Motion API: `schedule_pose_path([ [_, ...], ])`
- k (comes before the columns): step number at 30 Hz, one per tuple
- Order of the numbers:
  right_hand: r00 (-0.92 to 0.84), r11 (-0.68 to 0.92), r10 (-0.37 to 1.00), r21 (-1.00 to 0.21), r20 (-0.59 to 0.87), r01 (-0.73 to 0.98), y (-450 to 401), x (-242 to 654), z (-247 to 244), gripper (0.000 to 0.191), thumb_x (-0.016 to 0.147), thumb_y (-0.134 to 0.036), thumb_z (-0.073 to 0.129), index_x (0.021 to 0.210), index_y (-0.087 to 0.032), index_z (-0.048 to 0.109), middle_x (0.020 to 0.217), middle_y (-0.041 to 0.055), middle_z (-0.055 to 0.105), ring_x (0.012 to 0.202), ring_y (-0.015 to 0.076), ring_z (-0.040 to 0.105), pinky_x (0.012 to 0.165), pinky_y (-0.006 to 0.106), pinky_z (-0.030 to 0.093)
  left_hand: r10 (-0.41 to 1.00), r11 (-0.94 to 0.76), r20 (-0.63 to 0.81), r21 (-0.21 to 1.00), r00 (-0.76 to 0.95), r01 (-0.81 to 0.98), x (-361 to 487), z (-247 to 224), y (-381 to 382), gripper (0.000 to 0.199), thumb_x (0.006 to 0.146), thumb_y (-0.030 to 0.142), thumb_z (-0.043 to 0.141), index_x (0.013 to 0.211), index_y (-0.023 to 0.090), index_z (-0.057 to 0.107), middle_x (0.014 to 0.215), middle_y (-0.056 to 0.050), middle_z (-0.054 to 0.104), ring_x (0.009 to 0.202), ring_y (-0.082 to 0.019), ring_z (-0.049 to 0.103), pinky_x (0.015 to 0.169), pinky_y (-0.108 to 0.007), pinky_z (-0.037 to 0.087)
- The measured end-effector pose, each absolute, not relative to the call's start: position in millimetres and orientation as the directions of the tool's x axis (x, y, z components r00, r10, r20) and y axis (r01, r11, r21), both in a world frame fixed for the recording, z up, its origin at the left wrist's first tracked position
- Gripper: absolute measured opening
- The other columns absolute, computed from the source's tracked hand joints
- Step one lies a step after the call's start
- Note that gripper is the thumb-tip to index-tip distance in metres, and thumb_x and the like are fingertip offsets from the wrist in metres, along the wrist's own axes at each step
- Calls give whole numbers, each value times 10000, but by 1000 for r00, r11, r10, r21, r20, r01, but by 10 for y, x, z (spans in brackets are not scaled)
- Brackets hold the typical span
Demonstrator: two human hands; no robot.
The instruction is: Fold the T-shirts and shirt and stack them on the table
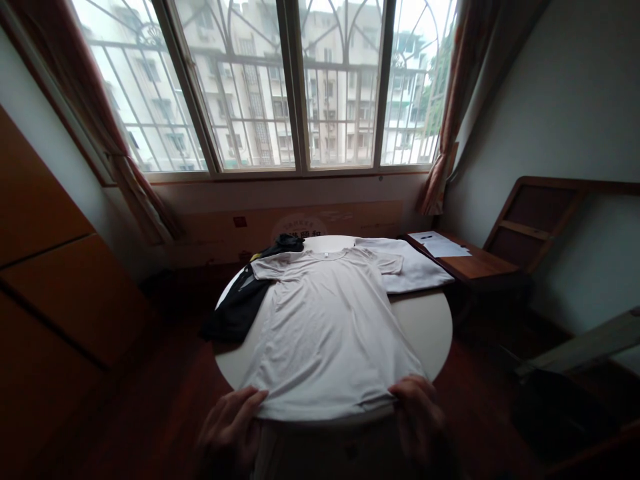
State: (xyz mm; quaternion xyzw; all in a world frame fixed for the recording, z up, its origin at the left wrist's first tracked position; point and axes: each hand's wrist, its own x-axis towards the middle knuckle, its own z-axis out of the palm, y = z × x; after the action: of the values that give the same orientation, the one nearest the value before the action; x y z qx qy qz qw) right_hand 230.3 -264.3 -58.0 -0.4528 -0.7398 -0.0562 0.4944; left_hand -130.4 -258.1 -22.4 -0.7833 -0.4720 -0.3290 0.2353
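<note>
A pale short-sleeved T-shirt [330, 327] lies spread over a round white table [437, 327], its neckline at the far side and its hem along the near edge. My left hand [233, 423] pinches the hem's left corner between thumb and fingers. At the right corner, my right hand [417, 413] grips the hem in the same way. Soft creases run down the shirt's body. Its left sleeve overlaps a dark garment [240, 303], and its right sleeve rests on a folded white cloth [417, 267].
Beyond the table, a long cardboard box [215, 230] stands under the barred window. To the right is a wooden chair [485, 260] with papers [440, 244] and a pen on its seat. An orange-brown cabinet [75, 287] stands at the left.
</note>
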Motion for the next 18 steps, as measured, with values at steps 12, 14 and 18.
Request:
schedule_pose_path([
  [12, -373, 707, 472, -90, 799, 702, -2578, 2538, -663, 514, 865, -10, 399, 1291, -211, 604, 875, 21, 653, 833, 180, 636, 982, 410, 463, 552, -352, 821, 75, 142, 933, -1375, -194, -2617, 298, 1036, 335, 377, 1088, 184, 629, 861, -49, 696, 748, -163, 694, 640, -230, 540],
  [14, -318, 639, 493, -89, 810, 764, -2613, 2612, -715, 540, 847, 12, 404, 1284, -227, 616, 966, 40, 672, 926, 186, 645, 948, 369, 479, 518, -381, 833, 21, 195, 924, -1388, -187, -2619, 302, 1038, 342, 383, 1106, 182, 630, 853, -50, 698, 748, -167, 692, 652, -234, 537],
  [18, -256, 506, 494, -36, 831, 862, -2637, 2766, -838, 475, 848, -45, 488, 1250, -240, 649, 1105, 66, 675, 1003, 212, 651, 865, 342, 501, 483, -485, 805, -82, 345, 871, -1428, -229, -2618, 262, 1034, 272, 401, 1142, 196, 629, 828, -27, 705, 739, -145, 683, 681, -216, 530],
])
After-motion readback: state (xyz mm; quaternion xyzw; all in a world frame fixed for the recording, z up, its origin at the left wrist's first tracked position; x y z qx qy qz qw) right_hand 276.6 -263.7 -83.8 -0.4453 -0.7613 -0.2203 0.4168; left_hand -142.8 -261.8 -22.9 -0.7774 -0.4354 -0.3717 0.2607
